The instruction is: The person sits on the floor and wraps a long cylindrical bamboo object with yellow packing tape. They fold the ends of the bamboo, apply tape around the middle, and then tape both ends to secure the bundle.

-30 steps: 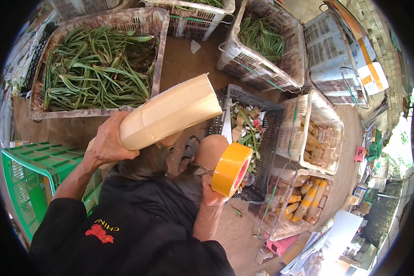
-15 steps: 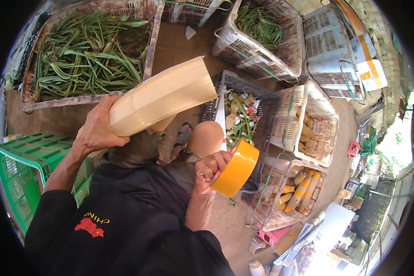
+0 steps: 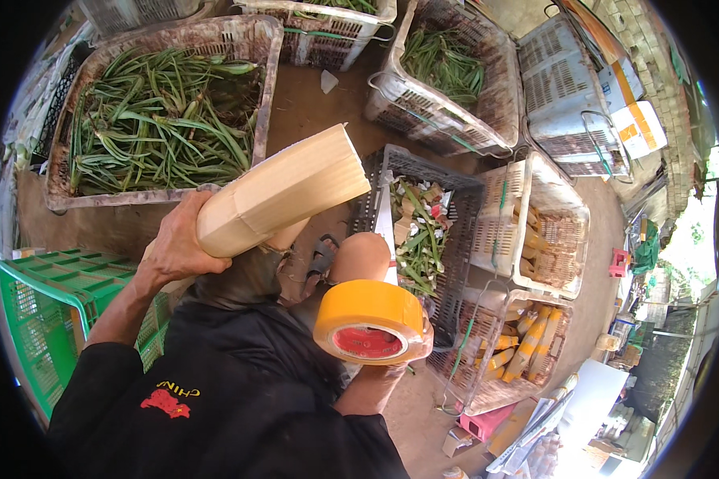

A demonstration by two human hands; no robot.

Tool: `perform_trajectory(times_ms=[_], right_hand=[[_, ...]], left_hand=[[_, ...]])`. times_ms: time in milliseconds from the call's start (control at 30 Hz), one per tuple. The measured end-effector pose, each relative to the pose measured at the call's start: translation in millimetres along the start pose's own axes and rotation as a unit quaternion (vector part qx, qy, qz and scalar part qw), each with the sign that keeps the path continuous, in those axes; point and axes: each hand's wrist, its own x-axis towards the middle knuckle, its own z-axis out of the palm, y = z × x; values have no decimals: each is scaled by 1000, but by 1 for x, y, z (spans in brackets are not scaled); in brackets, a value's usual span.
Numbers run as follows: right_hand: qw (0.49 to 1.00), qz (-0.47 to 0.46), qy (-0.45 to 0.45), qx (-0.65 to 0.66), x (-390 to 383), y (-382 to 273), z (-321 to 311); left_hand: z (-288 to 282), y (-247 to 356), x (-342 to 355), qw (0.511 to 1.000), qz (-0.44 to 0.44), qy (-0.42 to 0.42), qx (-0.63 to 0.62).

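Observation:
My left hand (image 3: 185,239) is closed round the lower end of a bundle wrapped in tan cardboard (image 3: 287,188), which slants up to the right in front of me. What lies inside the wrap is hidden. Lower right, my right hand (image 3: 423,339) grips a wide roll of yellow packing tape (image 3: 371,307). The roll's red inner core faces me, and most of the fingers are behind it. Tape and cardboard are apart. Below the cardboard show my knee and a sandalled foot.
A dirty crate (image 3: 164,190) of long green leaves stands far left, another leaf crate (image 3: 447,112) far right. A black crate (image 3: 455,263) holds leaf and cardboard scraps. At right, a crate (image 3: 487,399) holds yellow-taped bundles (image 3: 527,343). A green crate (image 3: 44,319) sits left.
My right hand has turned the tape roll so its red core now faces me. The cardboard bundle has dipped slightly in view, still in my left hand.

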Motion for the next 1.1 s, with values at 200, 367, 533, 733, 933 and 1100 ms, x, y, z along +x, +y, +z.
perform_trajectory(times_ms=[200,367,533,733,933,1100], right_hand=[[996,52,-33,66,1,-6,-15],[978,21,-17,-207,10,-12,9],[923,0,-97,-373,26,7,38],[876,-62,-126,-461,39,41,43],[861,-45,-113,-494,40,59,44],[861,-25,-89,-501,39,68,40]], left_hand=[[0,0,-1,1000,-15,2,-5],[-4,10,-1,999,-41,-10,-6],[-4,9,-4,999,-24,-13,-29],[-9,4,-6,998,-33,-22,-51],[-10,6,-8,996,-51,-34,-64],[-5,9,-5,997,-32,-46,-56]])
